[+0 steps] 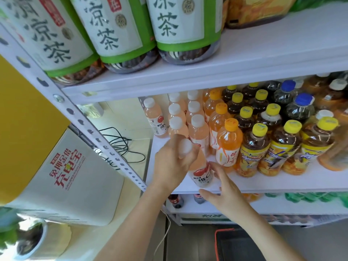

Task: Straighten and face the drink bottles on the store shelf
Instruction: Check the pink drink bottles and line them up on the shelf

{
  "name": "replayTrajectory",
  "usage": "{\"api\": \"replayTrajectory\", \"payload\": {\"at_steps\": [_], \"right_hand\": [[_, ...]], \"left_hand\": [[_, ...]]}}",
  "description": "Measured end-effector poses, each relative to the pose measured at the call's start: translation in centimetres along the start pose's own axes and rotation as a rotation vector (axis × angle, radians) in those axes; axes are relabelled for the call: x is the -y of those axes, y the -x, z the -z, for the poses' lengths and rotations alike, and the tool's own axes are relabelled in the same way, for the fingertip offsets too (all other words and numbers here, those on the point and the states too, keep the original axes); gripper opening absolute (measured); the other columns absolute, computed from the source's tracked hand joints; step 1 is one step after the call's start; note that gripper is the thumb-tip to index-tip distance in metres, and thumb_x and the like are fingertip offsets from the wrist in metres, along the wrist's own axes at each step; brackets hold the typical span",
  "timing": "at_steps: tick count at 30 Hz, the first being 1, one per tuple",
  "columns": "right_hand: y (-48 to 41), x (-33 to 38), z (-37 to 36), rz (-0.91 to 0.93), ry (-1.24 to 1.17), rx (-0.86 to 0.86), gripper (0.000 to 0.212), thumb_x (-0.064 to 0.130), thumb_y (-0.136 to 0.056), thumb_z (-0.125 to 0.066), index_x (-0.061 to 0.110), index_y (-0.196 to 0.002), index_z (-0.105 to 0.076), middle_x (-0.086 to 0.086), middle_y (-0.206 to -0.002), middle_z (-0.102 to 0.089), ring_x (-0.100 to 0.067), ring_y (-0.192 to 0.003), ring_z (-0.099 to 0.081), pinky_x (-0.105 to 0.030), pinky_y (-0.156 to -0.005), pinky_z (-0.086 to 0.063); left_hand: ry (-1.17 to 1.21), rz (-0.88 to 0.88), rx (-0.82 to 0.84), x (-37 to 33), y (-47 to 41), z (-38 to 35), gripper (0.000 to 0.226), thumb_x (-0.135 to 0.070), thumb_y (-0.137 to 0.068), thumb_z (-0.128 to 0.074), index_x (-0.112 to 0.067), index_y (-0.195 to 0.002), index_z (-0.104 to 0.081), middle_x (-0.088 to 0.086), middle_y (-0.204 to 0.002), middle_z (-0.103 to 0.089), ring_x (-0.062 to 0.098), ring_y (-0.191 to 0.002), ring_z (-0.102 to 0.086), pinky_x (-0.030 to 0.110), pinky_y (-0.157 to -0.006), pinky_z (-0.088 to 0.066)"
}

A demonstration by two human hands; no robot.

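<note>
My left hand (pixel 172 162) grips the neck and shoulder of a pink white-capped bottle (pixel 201 172) that leans toward me at the front edge of the middle shelf (pixel 282 182). My right hand (pixel 224 187) is open, its fingertips beside the bottle's lower label and its thumb under the shelf's front lip. Behind stand rows of pink bottles (pixel 197 129), with one more pink bottle (pixel 156 119) apart at the back left. To the right are orange-capped orange drinks (pixel 228 144) and yellow-capped tea bottles (pixel 252 147).
Large green-labelled tea bottles (pixel 120 32) fill the upper shelf. Blue-capped dark bottles (pixel 301 106) stand at the back right. A white power-bank kiosk (pixel 66 178) and cables (pixel 120 146) lie left of the perforated upright (pixel 105 146). A black basket (pixel 239 245) sits on the floor; a potted plant (pixel 24 240) is lower left.
</note>
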State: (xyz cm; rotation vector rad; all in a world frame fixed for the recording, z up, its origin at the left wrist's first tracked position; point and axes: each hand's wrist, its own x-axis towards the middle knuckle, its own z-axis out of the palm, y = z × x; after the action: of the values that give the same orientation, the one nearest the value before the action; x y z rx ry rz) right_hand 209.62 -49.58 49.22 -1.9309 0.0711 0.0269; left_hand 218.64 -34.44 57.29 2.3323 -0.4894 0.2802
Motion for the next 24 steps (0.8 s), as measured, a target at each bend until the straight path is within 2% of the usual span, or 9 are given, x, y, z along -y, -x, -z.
{"api": "replayTrajectory", "payload": {"at_steps": [2,4,8,10,12,16,18,20,24], "right_hand": [[0.3,-0.1,0.6,-0.039,-0.125,0.024,0.075,0.032,-0.078,-0.079,0.065,-0.125,-0.031,0.039,-0.128,-0.046,0.018,-0.121,-0.040,-0.013,-0.092,-0.044],[0.8,0.4,1.4,-0.077,-0.310,0.030,0.074,0.036,-0.068,-0.084,0.066,-0.120,-0.041,0.033,-0.123,-0.056,0.010,-0.116,-0.051,-0.022,-0.089,-0.051],[1.7,2.3,2.4,-0.105,-0.708,0.080,0.072,0.037,-0.059,-0.092,0.035,-0.123,-0.058,-0.009,-0.117,-0.068,-0.032,-0.097,-0.070,-0.039,-0.079,-0.058],[2.2,3.5,2.4,-0.188,-0.844,0.130,0.076,0.056,-0.060,-0.086,0.022,-0.123,-0.061,-0.021,-0.094,-0.070,-0.033,-0.069,-0.069,-0.035,-0.059,-0.057],[2.4,4.5,2.3,-0.330,-0.936,0.204,0.071,0.072,-0.071,-0.066,0.017,-0.117,-0.066,-0.018,-0.067,-0.061,-0.023,-0.048,-0.056,-0.028,-0.041,-0.046],[2.6,5.3,2.3,-0.553,-1.035,0.395,0.078,0.077,-0.069,-0.055,0.008,-0.105,-0.067,-0.011,-0.051,-0.051,-0.014,-0.035,-0.047,-0.017,-0.032,-0.033],[2.4,5.6,2.4,-0.535,-1.034,0.426,0.076,0.074,-0.070,-0.055,0.008,-0.105,-0.068,-0.016,-0.059,-0.059,-0.019,-0.041,-0.054,-0.020,-0.034,-0.040],[2.1,5.8,2.3,-0.463,-1.016,0.372,0.066,0.066,-0.077,-0.056,0.012,-0.110,-0.071,-0.024,-0.084,-0.068,-0.026,-0.061,-0.064,-0.027,-0.045,-0.050],[1.5,5.7,2.3,-0.204,-1.016,0.187,0.054,0.026,-0.079,-0.074,0.025,-0.131,-0.057,-0.014,-0.125,-0.064,-0.040,-0.107,-0.063,-0.035,-0.065,-0.058]], "left_hand": [[0.190,0.082,-0.089,-0.9,0.3,1.8,0.033,-0.062,-0.081,-0.057,-0.032,-0.090,-0.052,-0.013,-0.073,-0.063,0.005,-0.069,-0.058,0.017,-0.058,-0.044],[0.406,0.221,-0.135,-1.7,0.2,3.4,0.036,-0.062,-0.077,-0.060,-0.028,-0.087,-0.058,-0.011,-0.074,-0.067,0.011,-0.069,-0.062,0.027,-0.061,-0.050],[0.703,0.376,-0.131,-2.2,0.2,5.4,0.030,-0.051,-0.085,-0.064,-0.021,-0.087,-0.066,-0.006,-0.063,-0.062,0.009,-0.053,-0.052,0.020,-0.047,-0.040],[0.768,0.372,-0.079,-2.1,0.1,6.2,0.033,-0.054,-0.084,-0.063,-0.021,-0.084,-0.067,0.004,-0.063,-0.057,0.015,-0.054,-0.046,0.025,-0.049,-0.038],[0.801,0.340,-0.011,-2.2,-0.1,6.9,0.034,-0.055,-0.081,-0.064,-0.022,-0.084,-0.068,0.012,-0.069,-0.060,0.019,-0.060,-0.051,0.030,-0.056,-0.039],[0.784,0.279,-0.005,-2.9,-0.8,7.7,0.021,-0.045,-0.082,-0.063,-0.026,-0.076,-0.067,-0.007,-0.064,-0.064,0.008,-0.051,-0.056,0.017,-0.046,-0.039],[0.745,0.269,-0.083,-3.0,-0.9,7.9,0.023,-0.039,-0.086,-0.060,-0.024,-0.070,-0.065,-0.008,-0.060,-0.062,0.006,-0.049,-0.054,0.014,-0.044,-0.038],[0.711,0.281,-0.146,-3.1,-0.8,7.9,0.026,-0.040,-0.086,-0.059,-0.025,-0.065,-0.063,-0.007,-0.058,-0.060,0.008,-0.049,-0.052,0.014,-0.045,-0.038],[0.684,0.331,-0.237,-3.4,-0.8,7.9,0.027,-0.038,-0.087,-0.064,-0.026,-0.063,-0.061,-0.007,-0.056,-0.057,0.008,-0.049,-0.051,0.015,-0.043,-0.039]]}}
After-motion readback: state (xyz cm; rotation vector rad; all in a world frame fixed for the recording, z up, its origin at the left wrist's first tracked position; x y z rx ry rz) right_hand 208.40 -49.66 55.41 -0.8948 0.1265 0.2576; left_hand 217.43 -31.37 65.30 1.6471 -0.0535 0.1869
